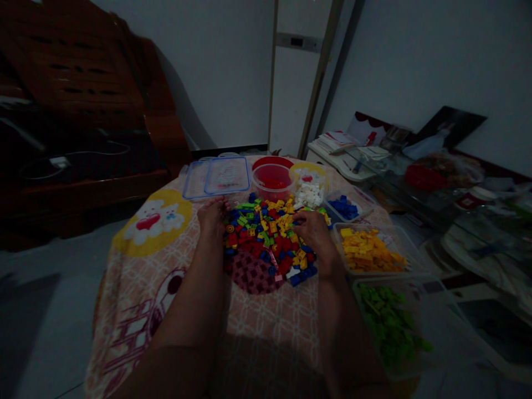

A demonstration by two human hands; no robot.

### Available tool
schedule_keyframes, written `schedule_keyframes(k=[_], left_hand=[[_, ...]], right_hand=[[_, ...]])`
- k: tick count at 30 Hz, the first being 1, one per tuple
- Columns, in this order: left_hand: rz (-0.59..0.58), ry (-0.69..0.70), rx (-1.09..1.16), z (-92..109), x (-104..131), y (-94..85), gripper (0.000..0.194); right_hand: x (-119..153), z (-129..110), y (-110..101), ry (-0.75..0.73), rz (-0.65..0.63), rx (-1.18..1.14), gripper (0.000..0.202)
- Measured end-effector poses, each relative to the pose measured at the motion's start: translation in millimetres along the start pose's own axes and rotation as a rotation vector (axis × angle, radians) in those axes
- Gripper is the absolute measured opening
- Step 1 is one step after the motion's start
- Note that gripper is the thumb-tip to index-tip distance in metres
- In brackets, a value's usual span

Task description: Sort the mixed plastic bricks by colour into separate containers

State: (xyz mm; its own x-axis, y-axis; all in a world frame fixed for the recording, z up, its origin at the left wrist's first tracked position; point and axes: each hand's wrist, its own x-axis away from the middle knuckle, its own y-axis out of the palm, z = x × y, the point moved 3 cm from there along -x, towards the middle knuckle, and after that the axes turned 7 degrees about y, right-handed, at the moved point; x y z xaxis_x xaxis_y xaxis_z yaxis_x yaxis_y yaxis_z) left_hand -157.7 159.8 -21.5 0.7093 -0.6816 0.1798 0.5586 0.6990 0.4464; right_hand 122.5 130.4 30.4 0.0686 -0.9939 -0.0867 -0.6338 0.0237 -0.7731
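A heap of mixed toy building bricks [270, 238] in red, yellow, green and blue lies on the cloth in front of me. At its left edge rests my left hand [213, 215], fingers curled together; whatever they may hold is hidden. Over the right side of the heap is my right hand [312, 228], thumb and fingers closed in a pinch beside yellow bricks [284, 223]. The dim light hides what sits between those fingertips.
Sorted bricks fill clear boxes on the right: blue bricks [344, 208], yellow bricks [369, 250], green bricks [386, 321]. White bricks [310, 195] lie beyond the heap, near a round tub [274, 191] with red pieces. Blue-rimmed lids [218, 177] lie far left.
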Motion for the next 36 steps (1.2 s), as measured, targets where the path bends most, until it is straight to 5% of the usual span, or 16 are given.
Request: schedule_keyframes(k=[6,24,36], left_hand=[[-0.011,0.004,0.008,-1,-1,-0.2,0.014],[-0.019,0.009,0.009,0,0,-0.3,0.015],[-0.016,0.016,0.014,-2,-3,-1.0,0.015]], right_hand=[[1,-2,-6,0.012,0.008,-0.023,0.013],[0,12,-19,0.028,0.022,-0.227,0.020],[-4,18,-12,0.096,-0.018,-0.376,0.017]])
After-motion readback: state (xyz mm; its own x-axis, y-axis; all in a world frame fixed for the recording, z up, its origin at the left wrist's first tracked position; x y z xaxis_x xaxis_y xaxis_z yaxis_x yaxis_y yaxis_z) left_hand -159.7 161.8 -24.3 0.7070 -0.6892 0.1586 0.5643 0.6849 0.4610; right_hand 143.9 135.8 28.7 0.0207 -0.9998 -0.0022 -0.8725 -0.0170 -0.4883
